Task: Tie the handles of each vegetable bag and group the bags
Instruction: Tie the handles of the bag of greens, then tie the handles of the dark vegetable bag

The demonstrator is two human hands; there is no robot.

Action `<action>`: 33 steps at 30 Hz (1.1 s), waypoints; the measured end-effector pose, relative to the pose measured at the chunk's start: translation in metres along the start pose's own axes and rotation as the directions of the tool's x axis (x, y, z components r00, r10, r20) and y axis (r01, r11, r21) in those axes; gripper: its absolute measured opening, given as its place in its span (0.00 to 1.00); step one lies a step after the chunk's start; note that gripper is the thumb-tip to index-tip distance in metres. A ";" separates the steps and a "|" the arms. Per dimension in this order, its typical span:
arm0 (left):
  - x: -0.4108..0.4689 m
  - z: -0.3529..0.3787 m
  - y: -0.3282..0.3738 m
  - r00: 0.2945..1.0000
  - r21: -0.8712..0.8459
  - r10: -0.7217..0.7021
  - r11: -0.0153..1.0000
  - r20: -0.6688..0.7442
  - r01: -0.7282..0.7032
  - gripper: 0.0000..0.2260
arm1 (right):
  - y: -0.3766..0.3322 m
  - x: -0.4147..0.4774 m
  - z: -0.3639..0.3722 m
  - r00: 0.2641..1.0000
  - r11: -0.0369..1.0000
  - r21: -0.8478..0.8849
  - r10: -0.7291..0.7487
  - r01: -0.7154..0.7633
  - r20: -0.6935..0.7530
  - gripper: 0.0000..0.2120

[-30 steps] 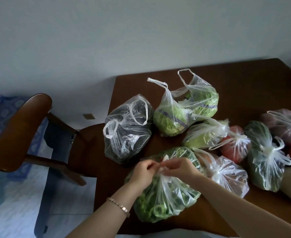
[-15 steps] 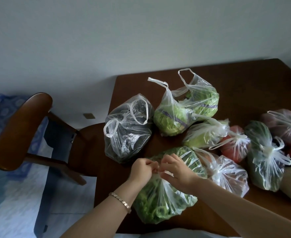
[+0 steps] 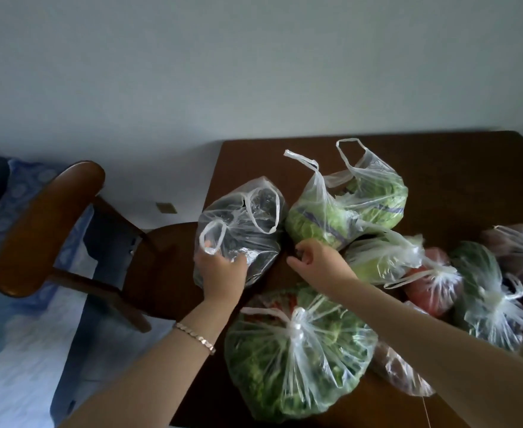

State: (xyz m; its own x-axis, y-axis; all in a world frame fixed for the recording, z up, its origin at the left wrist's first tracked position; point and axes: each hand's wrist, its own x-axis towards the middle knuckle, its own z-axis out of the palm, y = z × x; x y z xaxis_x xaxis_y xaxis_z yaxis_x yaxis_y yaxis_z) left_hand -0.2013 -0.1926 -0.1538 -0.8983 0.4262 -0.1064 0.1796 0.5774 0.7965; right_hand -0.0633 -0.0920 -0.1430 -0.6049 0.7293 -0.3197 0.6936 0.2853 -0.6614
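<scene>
Most done: greens bag [image 3: 297,350] at table [image 3: 439,168] front & bags at right [image 3: 485,291] knotted; dark bag [image 3: 248,223] (left hand [image 3: 220,270] grasps it, right hand [image 3: 319,262] loosely curled, empty) & cabbage bag [image 3: 346,208] untied.

We are seeing green leaves [image 3: 254,372] in the clear bag [image 3: 319,362] at six o'clock, a dark brown table [image 3: 439,168], and blue circle-patterned bedding [image 3: 22,193] at nine o'clock.

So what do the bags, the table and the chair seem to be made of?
Bags: thin clear plastic film; crinkled, shiny, see-through. Table: probably wood or veneer, dark brown, smooth, dull sheen. Chair: likely varnished wood; its curved back glints.
</scene>
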 end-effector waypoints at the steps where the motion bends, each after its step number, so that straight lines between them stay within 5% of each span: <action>1: 0.004 -0.005 0.005 0.998 -0.064 -0.029 0.998 -0.060 0.025 0.27 | -0.015 0.009 -0.005 0.998 0.998 0.048 0.032 -0.030 -0.049 0.28; 3: 0.007 -0.013 0.013 0.995 -0.130 -0.061 0.990 -0.077 0.051 0.38 | -0.043 0.030 -0.009 0.988 0.980 0.138 0.151 -0.146 -0.024 0.36; 6: 0.018 -0.021 0.017 0.981 -0.110 0.145 0.981 -0.129 -0.159 0.19 | -0.075 0.054 -0.003 0.972 0.955 0.195 0.205 -0.224 0.112 0.23; 7: 0.021 -0.023 0.018 0.964 -0.078 0.233 0.967 -0.127 -0.244 0.11 | -0.082 0.057 -0.001 0.978 0.959 0.207 0.175 -0.195 0.111 0.14; 10: 0.024 -0.030 0.023 0.958 -0.058 0.285 0.957 -0.025 -0.286 0.13 | -0.098 0.055 0.000 0.999 0.956 0.287 0.047 -0.053 0.028 0.19; 15: 0.031 -0.039 0.030 0.948 -0.082 0.299 0.948 -0.106 -0.308 0.15 | -0.085 0.024 -0.007 0.969 0.948 0.234 -0.177 0.215 -0.172 0.18; 23: 0.036 -0.038 0.038 0.966 -0.195 0.204 0.953 -0.161 -0.234 0.14 | -0.046 -0.015 -0.010 0.818 0.798 0.180 -0.566 0.575 -0.107 0.06; 27: 0.029 -0.037 0.033 0.964 -0.174 0.260 0.948 -0.059 -0.266 0.14 | -0.047 -0.011 -0.013 0.770 0.736 0.237 -0.631 0.633 -0.097 0.06; 33: 0.013 -0.038 0.039 0.960 -0.238 0.195 0.960 0.198 -0.146 0.05 | -0.056 0.012 -0.019 0.805 0.795 0.158 -0.548 0.585 -0.225 0.05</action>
State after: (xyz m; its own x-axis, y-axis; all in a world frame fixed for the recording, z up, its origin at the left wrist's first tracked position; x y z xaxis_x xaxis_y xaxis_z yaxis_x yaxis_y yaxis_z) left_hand -0.2211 -0.1910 -0.1011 -0.7482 0.6604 -0.0646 0.2083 0.3262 0.9220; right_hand -0.1019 -0.0873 -0.0965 -0.7796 0.5708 0.2578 0.1358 0.5558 -0.8202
